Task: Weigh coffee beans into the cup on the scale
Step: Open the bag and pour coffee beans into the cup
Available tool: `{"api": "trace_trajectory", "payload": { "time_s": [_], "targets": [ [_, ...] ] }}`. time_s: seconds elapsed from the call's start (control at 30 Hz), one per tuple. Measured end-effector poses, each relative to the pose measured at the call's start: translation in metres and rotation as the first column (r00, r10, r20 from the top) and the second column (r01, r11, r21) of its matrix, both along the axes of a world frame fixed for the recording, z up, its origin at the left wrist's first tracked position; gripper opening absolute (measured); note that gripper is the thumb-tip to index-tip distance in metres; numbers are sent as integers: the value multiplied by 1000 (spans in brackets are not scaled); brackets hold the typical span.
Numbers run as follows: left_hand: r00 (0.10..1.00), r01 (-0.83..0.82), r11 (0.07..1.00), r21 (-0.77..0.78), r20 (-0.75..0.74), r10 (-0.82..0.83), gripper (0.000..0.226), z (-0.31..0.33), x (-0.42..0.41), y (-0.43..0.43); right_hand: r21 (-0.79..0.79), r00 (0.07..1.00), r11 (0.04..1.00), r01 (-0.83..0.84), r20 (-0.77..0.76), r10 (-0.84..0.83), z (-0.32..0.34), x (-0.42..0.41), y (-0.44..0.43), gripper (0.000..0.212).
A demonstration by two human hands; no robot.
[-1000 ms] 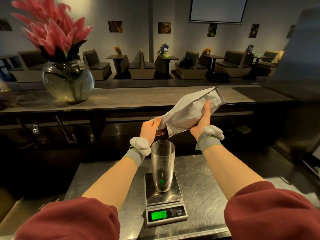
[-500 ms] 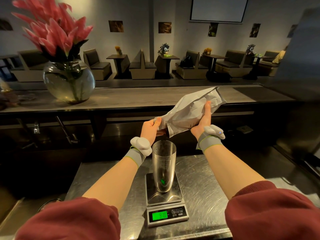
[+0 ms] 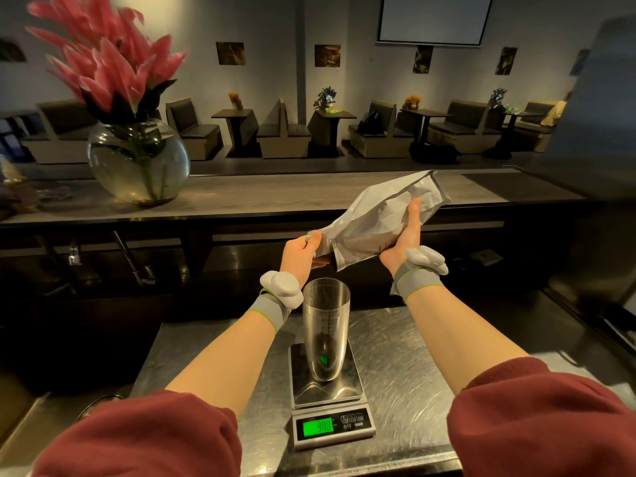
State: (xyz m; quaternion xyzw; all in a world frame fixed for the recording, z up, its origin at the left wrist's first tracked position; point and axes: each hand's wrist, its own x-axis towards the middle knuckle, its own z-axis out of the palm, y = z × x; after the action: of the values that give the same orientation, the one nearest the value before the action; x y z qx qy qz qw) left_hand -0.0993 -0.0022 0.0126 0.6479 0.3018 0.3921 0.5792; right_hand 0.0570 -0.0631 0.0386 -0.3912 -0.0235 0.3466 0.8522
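A tall steel cup [image 3: 326,325] stands upright on a small digital scale [image 3: 330,399] whose green display is lit. Above the cup, a crumpled white coffee bag [image 3: 375,222] is held tilted, its mouth low on the left over the cup's rim. My left hand [image 3: 300,253] pinches the bag's mouth end. My right hand [image 3: 404,239] cups the bag's body from below and behind, thumb pointing up. No beans are visible falling at this moment, and the cup's contents are hard to make out.
The scale rests on a steel counter [image 3: 406,366] with its front edge close to me. A dark raised bar top [image 3: 275,197] runs behind, carrying a round glass vase of pink flowers [image 3: 137,160] at the left. Booth seats and small tables fill the room beyond.
The reading on the scale has changed across the frames. A thin stream of beans seen falling a second ago is gone. Both hands and the bag stay almost where they were.
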Motion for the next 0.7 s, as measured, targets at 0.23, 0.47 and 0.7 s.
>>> {"api": "trace_trajectory", "payload": {
  "time_s": [0.23,0.47,0.7],
  "targets": [
    [1000,3,1000,8,12,-3,32,3,0,-2,12,1000,1000,-3,-16,3,1,-2,-2,76],
    [1000,-3,1000,11,-6,3,32,4,-2,-5,8,1000,1000,-7,-7,7,4,-1,-4,82],
    [1000,-21,999,25,7,21,32,3,0,-5,14,1000,1000,-25,1,25,5,-2,-7,79]
  ]
}}
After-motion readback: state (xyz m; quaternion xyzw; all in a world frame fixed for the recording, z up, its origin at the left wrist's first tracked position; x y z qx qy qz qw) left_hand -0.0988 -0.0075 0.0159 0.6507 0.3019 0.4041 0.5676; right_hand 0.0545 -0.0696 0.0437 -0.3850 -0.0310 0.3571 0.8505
